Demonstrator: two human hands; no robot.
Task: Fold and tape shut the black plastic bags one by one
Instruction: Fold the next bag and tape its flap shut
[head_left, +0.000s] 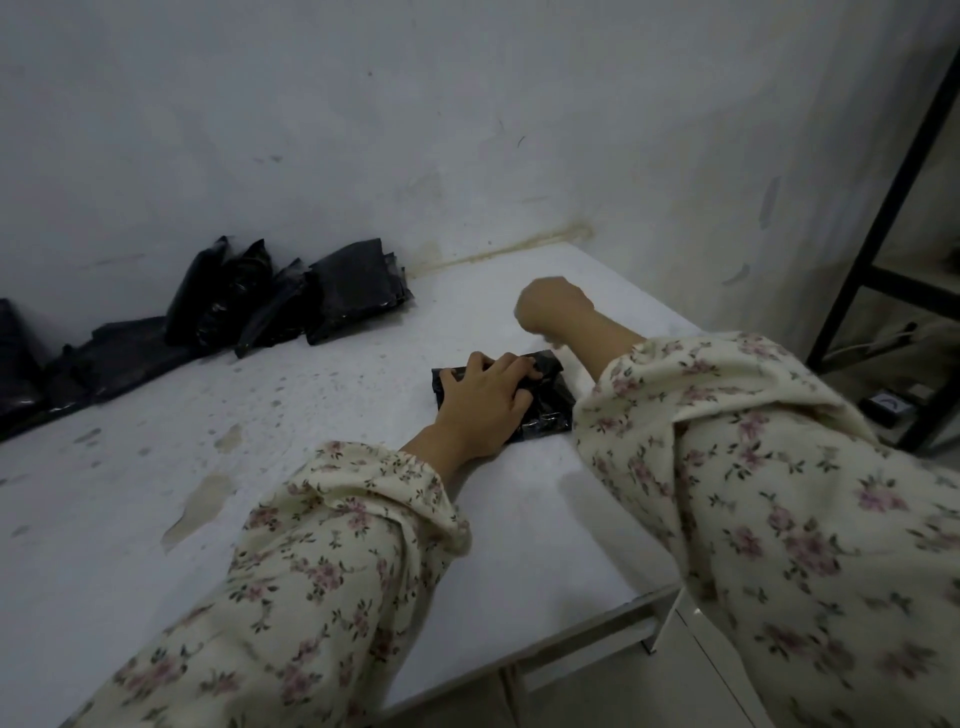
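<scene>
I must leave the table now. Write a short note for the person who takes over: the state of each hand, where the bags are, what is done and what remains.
Left hand: grips the folded black plastic bag with bent fingers and holds it down on the white table.
Right hand: raised beyond the bag, curled and blurred; I cannot tell whether it holds tape.
Other black plastic bags: piled against the wall at the far left; too dark to tell whether they are taped.
Done: this bag is folded.
Left: no tape shows on it, so tape it shut, then do the next bags.
</scene>
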